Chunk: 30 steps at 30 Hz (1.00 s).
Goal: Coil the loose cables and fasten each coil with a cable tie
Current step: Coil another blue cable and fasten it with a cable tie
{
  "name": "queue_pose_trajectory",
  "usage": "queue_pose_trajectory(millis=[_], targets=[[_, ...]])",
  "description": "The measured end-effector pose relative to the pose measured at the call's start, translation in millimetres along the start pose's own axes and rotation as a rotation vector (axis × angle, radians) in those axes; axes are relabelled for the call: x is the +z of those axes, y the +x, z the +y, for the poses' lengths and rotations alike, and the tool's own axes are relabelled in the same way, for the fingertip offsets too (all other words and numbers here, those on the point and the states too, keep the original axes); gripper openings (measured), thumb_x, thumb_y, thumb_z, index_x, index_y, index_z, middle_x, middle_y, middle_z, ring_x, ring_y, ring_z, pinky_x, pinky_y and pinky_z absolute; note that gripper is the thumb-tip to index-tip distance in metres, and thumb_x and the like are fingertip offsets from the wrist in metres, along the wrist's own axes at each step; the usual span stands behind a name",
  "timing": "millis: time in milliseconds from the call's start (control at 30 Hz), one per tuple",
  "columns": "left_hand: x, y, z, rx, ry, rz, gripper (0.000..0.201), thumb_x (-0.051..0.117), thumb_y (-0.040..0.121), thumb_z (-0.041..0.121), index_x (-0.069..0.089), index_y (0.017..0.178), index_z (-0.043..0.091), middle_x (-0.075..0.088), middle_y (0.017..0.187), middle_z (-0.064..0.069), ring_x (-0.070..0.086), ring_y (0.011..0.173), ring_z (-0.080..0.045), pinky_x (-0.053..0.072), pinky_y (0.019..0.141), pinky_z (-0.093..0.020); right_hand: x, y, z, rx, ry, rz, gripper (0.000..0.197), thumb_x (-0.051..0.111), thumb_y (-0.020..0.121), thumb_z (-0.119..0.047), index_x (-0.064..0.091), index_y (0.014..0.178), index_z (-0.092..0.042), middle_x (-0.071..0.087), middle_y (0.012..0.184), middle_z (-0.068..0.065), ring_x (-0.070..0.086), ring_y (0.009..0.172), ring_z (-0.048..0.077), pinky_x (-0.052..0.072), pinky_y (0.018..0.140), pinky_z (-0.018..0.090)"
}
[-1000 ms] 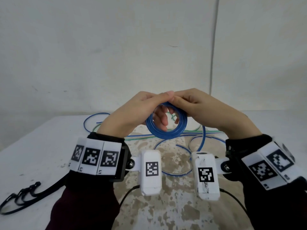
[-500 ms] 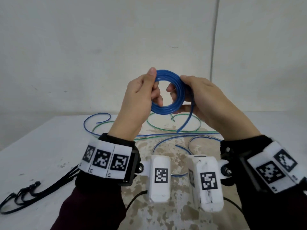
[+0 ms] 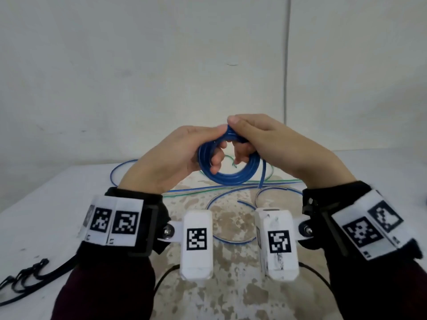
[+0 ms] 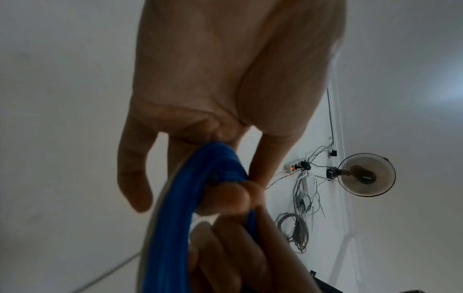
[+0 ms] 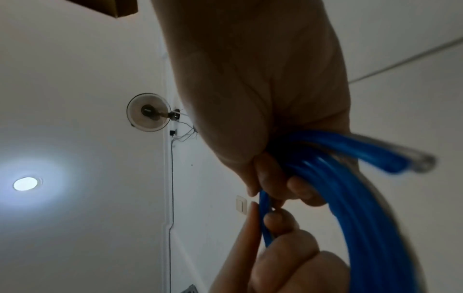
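A coil of blue cable (image 3: 227,175) hangs in the air above the table, held by both hands at its top. My left hand (image 3: 184,153) grips the coil's left side, with fingers through the ring. My right hand (image 3: 265,139) pinches the top of the coil, thumb on the strands. A short free end (image 3: 262,174) of the blue cable hangs down on the right. The left wrist view shows the blue coil (image 4: 190,198) under my fingers, and the right wrist view shows the blue coil (image 5: 350,198) with a cut end (image 5: 421,164) sticking out.
More loose blue and green cables (image 3: 231,190) lie looped on the stained table (image 3: 46,215) under the hands. A bunch of black cable ties (image 3: 25,276) lies at the left front. A plain wall stands close behind.
The hands and the coil have come down from in front of the wall to just above the table. The right hand has moved over the top of the coil.
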<state>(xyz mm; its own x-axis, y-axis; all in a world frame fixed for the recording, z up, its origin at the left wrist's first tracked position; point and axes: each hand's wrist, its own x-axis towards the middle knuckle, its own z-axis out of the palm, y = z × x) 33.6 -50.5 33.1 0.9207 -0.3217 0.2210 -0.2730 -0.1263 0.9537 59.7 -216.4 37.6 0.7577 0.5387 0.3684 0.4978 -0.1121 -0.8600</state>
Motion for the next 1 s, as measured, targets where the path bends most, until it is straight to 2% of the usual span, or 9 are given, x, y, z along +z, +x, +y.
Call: queue_pose_trajectory(millis=[100, 233, 400, 533, 633, 700, 800, 900, 1000], targets=[[-2, -3, -1, 0.067, 0.037, -0.003, 0.027, 0.043, 0.094, 0.028, 0.05, 0.077, 0.007, 0.035, 0.052, 0.003, 0.033, 0.046, -0.011, 0.035, 0.058, -0.023, 7, 3, -3, 0.032, 0.047, 0.055, 0.028, 0.034, 0.104, -0.022, 0.043, 0.081, -0.008, 0.037, 0.046, -0.011, 0.037, 0.051, 0.015, 0.05, 0.064, 0.031], [3, 1, 0, 0.201, 0.06, 0.162, 0.03, 0.036, 0.102, 0.018, 0.046, 0.077, 0.006, 0.025, 0.054, 0.007, 0.021, 0.049, -0.009, 0.019, 0.05, -0.019, 7, 8, -3, 0.044, 0.245, 0.164, 0.024, 0.036, 0.102, -0.013, 0.053, 0.085, -0.007, 0.05, 0.06, 0.002, 0.046, 0.051, 0.013, 0.055, 0.06, 0.032], [0, 6, 0, 0.271, -0.11, 0.322, 0.033, 0.036, 0.103, 0.021, 0.045, 0.074, 0.008, 0.026, 0.053, 0.007, 0.021, 0.047, -0.007, 0.019, 0.051, -0.02, -1, 6, 2, 0.027, 0.287, 0.155, 0.031, 0.036, 0.103, -0.018, 0.065, 0.098, -0.009, 0.07, 0.078, 0.004, 0.066, 0.073, 0.014, 0.058, 0.073, 0.032], [-2, 6, -1, 0.297, -0.234, 0.385, 0.033, 0.035, 0.103, 0.024, 0.047, 0.076, 0.01, 0.03, 0.052, 0.009, 0.024, 0.046, -0.006, 0.023, 0.054, -0.021, 1, 6, 5, 0.074, 0.284, 0.051, 0.038, 0.031, 0.104, -0.028, 0.065, 0.104, -0.012, 0.075, 0.091, 0.004, 0.067, 0.092, 0.015, 0.055, 0.088, 0.033], [2, 8, 0, 0.296, -0.322, 0.396, 0.032, 0.035, 0.103, 0.025, 0.047, 0.078, 0.009, 0.031, 0.05, 0.009, 0.025, 0.045, -0.006, 0.025, 0.055, -0.021, 3, 6, 3, 0.059, 0.407, 0.014, 0.039, 0.03, 0.104, -0.029, 0.065, 0.102, -0.011, 0.073, 0.084, 0.003, 0.066, 0.09, 0.016, 0.053, 0.09, 0.033], [8, 10, -1, 0.274, -0.401, 0.371, 0.032, 0.034, 0.103, 0.024, 0.046, 0.078, 0.01, 0.031, 0.05, 0.007, 0.027, 0.045, -0.007, 0.027, 0.056, -0.02, 3, 6, 2, 0.033, 0.446, 0.056, 0.037, 0.031, 0.104, -0.027, 0.062, 0.091, -0.011, 0.064, 0.068, -0.002, 0.061, 0.077, 0.014, 0.053, 0.081, 0.027], [18, 12, -3, 0.241, -0.439, 0.352, 0.031, 0.035, 0.103, 0.024, 0.051, 0.081, 0.009, 0.044, 0.058, 0.001, 0.048, 0.054, -0.013, 0.047, 0.061, -0.023, 1, 8, 2, -0.021, 0.411, 0.184, 0.036, 0.03, 0.105, -0.026, 0.054, 0.081, -0.012, 0.051, 0.057, -0.005, 0.05, 0.063, 0.012, 0.045, 0.074, 0.024], [23, 11, -3, 0.186, -0.358, 0.338, 0.021, 0.045, 0.099, 0.024, 0.058, 0.094, 0.008, 0.057, 0.074, -0.004, 0.062, 0.076, -0.018, 0.054, 0.08, -0.032, 1, 11, 4, -0.071, 0.431, 0.301, 0.036, 0.03, 0.105, -0.025, 0.053, 0.08, -0.012, 0.05, 0.057, -0.005, 0.049, 0.062, 0.012, 0.044, 0.077, 0.027], [25, 10, -5, 0.131, -0.302, 0.249, 0.015, 0.054, 0.094, 0.012, 0.06, 0.103, 0.002, 0.064, 0.078, -0.007, 0.066, 0.07, -0.017, 0.057, 0.08, -0.029, -2, 12, 6, -0.09, 0.515, 0.353, 0.036, 0.029, 0.105, -0.025, 0.053, 0.081, -0.012, 0.055, 0.058, -0.004, 0.055, 0.067, 0.014, 0.047, 0.077, 0.026]])
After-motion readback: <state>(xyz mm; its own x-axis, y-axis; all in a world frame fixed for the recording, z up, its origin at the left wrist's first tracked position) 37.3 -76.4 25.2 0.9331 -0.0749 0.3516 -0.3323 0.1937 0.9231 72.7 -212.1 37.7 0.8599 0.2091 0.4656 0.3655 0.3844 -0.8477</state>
